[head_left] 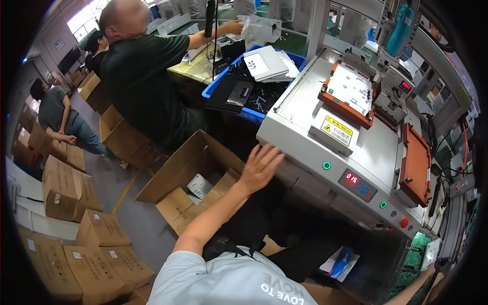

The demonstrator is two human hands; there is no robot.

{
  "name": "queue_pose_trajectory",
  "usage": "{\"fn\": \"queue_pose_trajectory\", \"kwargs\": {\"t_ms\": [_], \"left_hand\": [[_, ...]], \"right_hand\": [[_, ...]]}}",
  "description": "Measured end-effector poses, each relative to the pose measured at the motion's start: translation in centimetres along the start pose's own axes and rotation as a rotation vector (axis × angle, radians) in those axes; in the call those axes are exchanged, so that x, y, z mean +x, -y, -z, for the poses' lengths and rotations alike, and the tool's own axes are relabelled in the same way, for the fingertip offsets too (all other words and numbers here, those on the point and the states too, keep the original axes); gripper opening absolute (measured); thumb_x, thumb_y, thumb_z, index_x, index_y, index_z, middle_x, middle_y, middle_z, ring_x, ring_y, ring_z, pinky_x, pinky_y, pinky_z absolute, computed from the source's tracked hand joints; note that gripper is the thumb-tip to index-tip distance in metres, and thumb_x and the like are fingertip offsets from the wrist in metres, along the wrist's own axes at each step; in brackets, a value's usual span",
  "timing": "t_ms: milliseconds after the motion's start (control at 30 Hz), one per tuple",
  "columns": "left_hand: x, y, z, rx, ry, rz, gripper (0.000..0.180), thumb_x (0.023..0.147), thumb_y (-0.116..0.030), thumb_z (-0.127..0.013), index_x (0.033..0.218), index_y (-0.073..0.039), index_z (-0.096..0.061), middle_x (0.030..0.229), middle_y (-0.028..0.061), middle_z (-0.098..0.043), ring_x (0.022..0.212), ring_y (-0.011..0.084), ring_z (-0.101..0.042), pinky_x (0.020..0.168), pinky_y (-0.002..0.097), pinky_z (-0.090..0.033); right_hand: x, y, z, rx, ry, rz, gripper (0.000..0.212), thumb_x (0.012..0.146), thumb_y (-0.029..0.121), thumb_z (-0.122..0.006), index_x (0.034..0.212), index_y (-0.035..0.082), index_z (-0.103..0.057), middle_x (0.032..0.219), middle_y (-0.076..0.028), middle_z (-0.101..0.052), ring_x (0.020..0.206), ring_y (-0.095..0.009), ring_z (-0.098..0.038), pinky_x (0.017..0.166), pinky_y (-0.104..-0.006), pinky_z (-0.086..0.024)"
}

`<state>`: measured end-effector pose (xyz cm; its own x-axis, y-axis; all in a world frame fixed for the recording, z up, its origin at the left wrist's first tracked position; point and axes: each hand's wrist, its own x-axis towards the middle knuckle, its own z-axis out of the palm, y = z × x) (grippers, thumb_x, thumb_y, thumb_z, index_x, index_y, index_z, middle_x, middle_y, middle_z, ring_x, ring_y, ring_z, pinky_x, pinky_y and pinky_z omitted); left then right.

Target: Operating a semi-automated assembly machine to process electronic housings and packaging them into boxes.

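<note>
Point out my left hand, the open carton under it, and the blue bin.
left hand [260, 165], head view, back of the hand.
open carton [178, 165], head view, left flap.
blue bin [223, 77], head view, left rim.

The white metal machine bench [305, 109] slopes from the upper middle down to the right. On its top, toward the far edge, sits an orange-framed fixture holding a pale perforated plate [349, 91]; a second orange rectangular frame [416, 165] lies at the right edge. A yellow-and-white warning label [337, 128] sits mid-top. Along the near front edge are a green round lamp [326, 165], a small red-digit display panel [358, 184], another green lamp [383, 205] and a red round button [404, 222]. A blue plastic crate [239, 109] of dark and white finned parts abuts the bench's left edge.

The grey floor [134, 223] carries brown cardboard boxes [66, 188] along its left side and an open cardboard carton [175, 168] below the bench's near left corner.
</note>
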<state>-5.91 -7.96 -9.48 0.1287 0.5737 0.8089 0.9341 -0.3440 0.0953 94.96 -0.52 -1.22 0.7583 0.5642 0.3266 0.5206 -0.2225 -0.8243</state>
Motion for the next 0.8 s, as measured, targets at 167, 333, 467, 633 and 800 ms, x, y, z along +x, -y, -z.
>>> {"fn": "queue_pose_trajectory", "kwargs": {"t_ms": [167, 333, 467, 633, 800], "left_hand": [[-19.6, 7.5, 1.2, 0.301, 0.219, 0.537, 0.037, 0.094, -0.02, -0.056, 0.127, -0.002, -0.057, 0.123, 0.0173, -0.058, 0.123, 0.0396, -0.049, 0.103, 0.0551, -0.038], [-34.8, 8.8, 6.9, -0.536, 0.804, 1.611, 0.064, 0.105, -0.052, -0.031, 0.126, 0.0, -0.062, 0.118, 0.021, -0.067, 0.108, 0.0347, -0.065, 0.098, 0.0455, -0.046], [-34.0, 4.9, 8.5, -1.084, 0.896, 1.733, 0.061, 0.104, -0.051, -0.04, 0.121, 0.002, -0.065, 0.104, 0.0187, -0.072, 0.087, 0.0247, -0.071, 0.084, 0.0363, -0.054], [-28.0, 7.6, 7.3, -0.409, 0.643, 1.467, 0.044, 0.102, -0.041, -0.052, 0.114, -0.002, -0.069, 0.089, 0.0076, -0.071, 0.08, 0.0161, -0.067, 0.075, 0.0305, -0.053], [-10.9, 12.8, 6.7, -0.631, 0.059, 0.983, 0.025, 0.1, -0.011, -0.058, 0.12, 0.001, -0.066, 0.105, 0.0082, -0.07, 0.091, 0.0133, -0.066, 0.082, 0.0265, -0.052]], "right_hand": [[-10.5, 6.3, 0.2, 0.27, -0.013, 0.153, 0.032, 0.101, 0.022, -0.057, 0.127, 0.005, -0.065, 0.124, -0.009, -0.066, 0.103, -0.016, -0.063, 0.086, -0.0313, -0.05], [-30.6, 18.4, -3.5, 0.14, 0.248, 0.335, 0.034, 0.103, 0.022, -0.053, 0.131, 0.004, -0.062, 0.125, -0.008, -0.064, 0.108, -0.015, -0.061, 0.094, -0.0305, -0.047], [-44.1, 23.3, -7.9, 0.01, 0.638, 0.275, 0.028, 0.103, 0.018, -0.054, 0.122, 0.002, -0.066, 0.115, -0.009, -0.067, 0.094, -0.014, -0.063, 0.085, -0.0294, -0.05], [-52.9, 23.3, -13.2, -0.084, 1.059, 0.204, 0.02, 0.098, 0.011, -0.06, 0.112, 0.0, -0.069, 0.098, -0.009, -0.071, 0.087, -0.015, -0.066, 0.08, -0.0282, -0.052], [-57.5, 22.6, -15.4, -0.242, 1.278, 0.292, 0.021, 0.096, 0.014, -0.063, 0.11, 0.0, -0.069, 0.1, -0.014, -0.073, 0.092, -0.019, -0.069, 0.082, -0.03, -0.052]]}}
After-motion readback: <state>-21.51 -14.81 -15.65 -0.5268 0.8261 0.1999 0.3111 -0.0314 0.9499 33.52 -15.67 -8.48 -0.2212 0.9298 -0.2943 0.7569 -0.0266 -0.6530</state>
